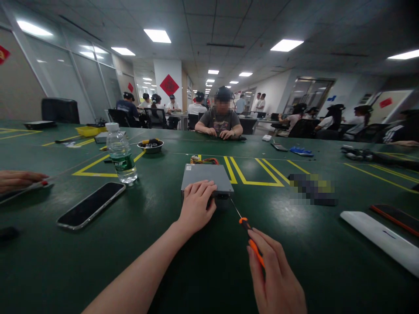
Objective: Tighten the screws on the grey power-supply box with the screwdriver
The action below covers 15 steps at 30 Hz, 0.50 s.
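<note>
A grey computer power supply [206, 174] lies on the green tabletop before me, its bundle of coloured cables [206, 161] at the far side. My left hand [198, 203] grips its near left part, fingers over the top and thumb down against the front face. In my right hand [276, 266] is a screwdriver [257, 250] with an orange and black handle. Its thin shaft points up and left, the tip at the power supply's near right corner. Whether the tip touches a screw there is too small to tell.
To the left are a phone [93, 205], a water bottle [120, 155] and a metal bowl [150, 146] holding tools. Another person's hand [21, 179] is at the left edge. A white case [381, 240] lies right. Across the table sits a person [221, 117].
</note>
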### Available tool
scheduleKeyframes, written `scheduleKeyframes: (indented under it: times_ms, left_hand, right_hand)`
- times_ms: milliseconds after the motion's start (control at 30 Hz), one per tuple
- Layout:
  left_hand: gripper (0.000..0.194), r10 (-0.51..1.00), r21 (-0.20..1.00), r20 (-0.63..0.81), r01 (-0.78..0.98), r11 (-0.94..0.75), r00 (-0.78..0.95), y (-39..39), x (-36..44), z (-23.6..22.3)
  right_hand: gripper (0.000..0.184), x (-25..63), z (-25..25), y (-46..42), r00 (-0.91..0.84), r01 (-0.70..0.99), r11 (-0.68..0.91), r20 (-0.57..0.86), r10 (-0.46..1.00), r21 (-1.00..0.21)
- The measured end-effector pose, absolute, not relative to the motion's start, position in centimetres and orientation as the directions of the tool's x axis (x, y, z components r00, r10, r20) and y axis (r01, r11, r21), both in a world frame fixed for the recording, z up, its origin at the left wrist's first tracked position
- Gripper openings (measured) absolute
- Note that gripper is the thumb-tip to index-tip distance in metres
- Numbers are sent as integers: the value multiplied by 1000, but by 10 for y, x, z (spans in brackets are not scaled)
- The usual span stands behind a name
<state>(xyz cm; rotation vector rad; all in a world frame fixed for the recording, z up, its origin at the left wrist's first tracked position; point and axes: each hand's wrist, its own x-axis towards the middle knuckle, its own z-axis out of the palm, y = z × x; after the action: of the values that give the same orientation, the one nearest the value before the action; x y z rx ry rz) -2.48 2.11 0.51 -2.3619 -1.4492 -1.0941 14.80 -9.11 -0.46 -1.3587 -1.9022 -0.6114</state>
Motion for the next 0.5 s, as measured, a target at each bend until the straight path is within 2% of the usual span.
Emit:
scheduleKeyframes:
  times_ms: [133, 333, 500]
  left_hand:
    - [28, 702, 225, 659, 820, -527, 270, 21, -25, 6]
    - [24, 708, 226, 662, 835, -502, 246, 22, -23, 6]
    - [23, 705, 228, 669, 838, -496, 236, 22, -22, 6]
  right_hand:
    - [32, 153, -6, -90, -154, 950, 305, 751, 641, -65]
    - [34, 145, -6, -91, -216, 931, 365, 766, 605, -25]
    - [32, 153, -4, -91, -143, 946, 315, 771, 621, -79]
